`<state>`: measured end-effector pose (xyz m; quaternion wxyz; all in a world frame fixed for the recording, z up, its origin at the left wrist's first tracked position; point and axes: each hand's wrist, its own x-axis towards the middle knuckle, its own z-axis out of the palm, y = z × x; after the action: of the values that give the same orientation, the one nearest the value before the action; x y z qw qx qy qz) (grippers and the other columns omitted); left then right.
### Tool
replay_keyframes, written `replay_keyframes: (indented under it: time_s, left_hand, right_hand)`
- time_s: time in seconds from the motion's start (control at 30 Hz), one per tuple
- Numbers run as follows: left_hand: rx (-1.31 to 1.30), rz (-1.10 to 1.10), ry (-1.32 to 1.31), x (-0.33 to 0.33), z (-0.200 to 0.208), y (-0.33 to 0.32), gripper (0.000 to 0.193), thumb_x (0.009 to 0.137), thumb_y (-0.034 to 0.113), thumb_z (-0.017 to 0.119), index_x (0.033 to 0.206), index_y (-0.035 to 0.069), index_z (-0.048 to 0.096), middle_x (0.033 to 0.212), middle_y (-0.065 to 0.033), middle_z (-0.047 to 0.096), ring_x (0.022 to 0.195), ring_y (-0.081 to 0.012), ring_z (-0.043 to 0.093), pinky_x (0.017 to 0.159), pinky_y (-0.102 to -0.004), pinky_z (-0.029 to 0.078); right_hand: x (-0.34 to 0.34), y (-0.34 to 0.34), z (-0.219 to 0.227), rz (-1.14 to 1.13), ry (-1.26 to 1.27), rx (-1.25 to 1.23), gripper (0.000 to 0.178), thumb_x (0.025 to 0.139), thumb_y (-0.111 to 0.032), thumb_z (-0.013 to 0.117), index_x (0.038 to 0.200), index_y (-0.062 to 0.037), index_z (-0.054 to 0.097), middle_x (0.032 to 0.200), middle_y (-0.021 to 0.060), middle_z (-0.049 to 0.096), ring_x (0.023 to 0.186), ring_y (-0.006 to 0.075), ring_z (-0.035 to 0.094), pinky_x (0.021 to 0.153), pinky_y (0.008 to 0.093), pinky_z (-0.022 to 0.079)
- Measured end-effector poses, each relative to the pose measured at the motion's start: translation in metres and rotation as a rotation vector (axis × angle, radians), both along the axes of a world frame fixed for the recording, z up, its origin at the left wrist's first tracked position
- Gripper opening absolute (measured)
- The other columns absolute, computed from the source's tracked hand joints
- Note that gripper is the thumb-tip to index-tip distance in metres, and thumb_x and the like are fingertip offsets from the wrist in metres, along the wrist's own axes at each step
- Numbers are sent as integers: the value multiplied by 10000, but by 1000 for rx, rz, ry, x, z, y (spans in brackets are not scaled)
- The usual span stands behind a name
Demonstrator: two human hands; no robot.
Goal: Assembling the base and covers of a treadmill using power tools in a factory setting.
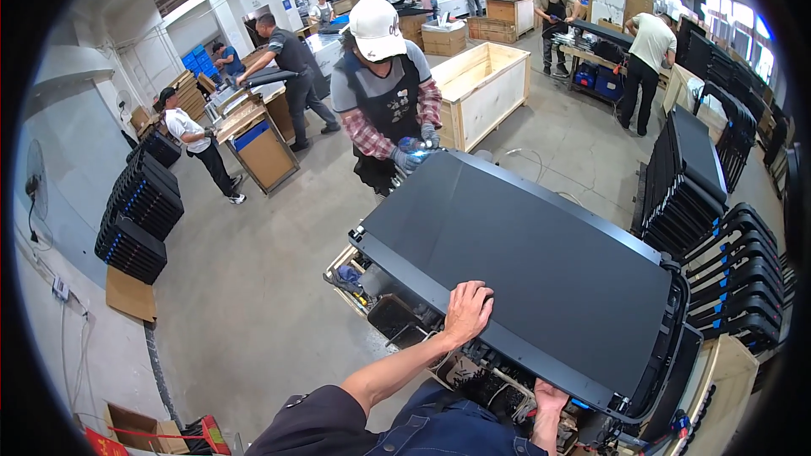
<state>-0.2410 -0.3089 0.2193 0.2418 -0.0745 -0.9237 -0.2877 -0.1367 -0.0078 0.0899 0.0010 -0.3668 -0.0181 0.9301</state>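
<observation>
A long black treadmill deck [515,262] with a dark belt and grey side rails lies slantwise in front of me, on top of a workbench. My left hand [470,312] is closed over its near side rail, fingers bent onto the belt. Further right, my right hand [549,397] grips the same near edge from below; its fingertips are hidden under the rail. At the deck's far left end, a co-worker's gloved hands [414,152] hold a blue tool against the end of the frame.
Tools and parts fill the bench [363,287] beneath the deck. Stacked black frames [735,279] stand close on the right. Behind the co-worker sits an open wooden crate [481,93]. More black stacked parts [139,211] line the left wall, and several people work at benches farther off.
</observation>
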Motion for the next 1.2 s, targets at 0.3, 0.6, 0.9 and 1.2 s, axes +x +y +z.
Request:
replay_keyframes:
  time_s: [0.3,0.6,0.9,1.2]
  left_hand:
    - [3,6,-3,0,1,2,210,884,166,682,1074,78,663,1172,-91,590,1146,-295,530,966,-443,435]
    - [2,10,-18,-2,1,2,209,887,168,677,1075,77,660,1184,-93,588,1149,-294,529,971,-442,433]
    - [-15,24,27,3,4,1,210,901,179,648,1083,75,629,1169,-100,577,1142,-302,527,972,-441,425]
    - [3,-12,33,8,4,2,219,901,168,654,1090,61,628,1164,-104,576,1138,-303,532,962,-438,429]
  right_hand:
    - [2,0,0,-10,19,28,287,959,-288,590,1104,-56,678,1106,90,732,1020,267,701,884,431,591]
    - [-1,-1,5,-3,17,13,298,965,-287,580,1129,-54,669,1125,93,727,1037,273,695,901,435,582]
    - [2,10,-21,8,63,52,358,973,-343,552,1188,-77,658,1200,80,706,1139,297,649,992,478,526]
    - [5,4,16,27,79,-171,320,941,-302,591,1088,-34,688,1059,95,724,786,242,659,565,383,516]
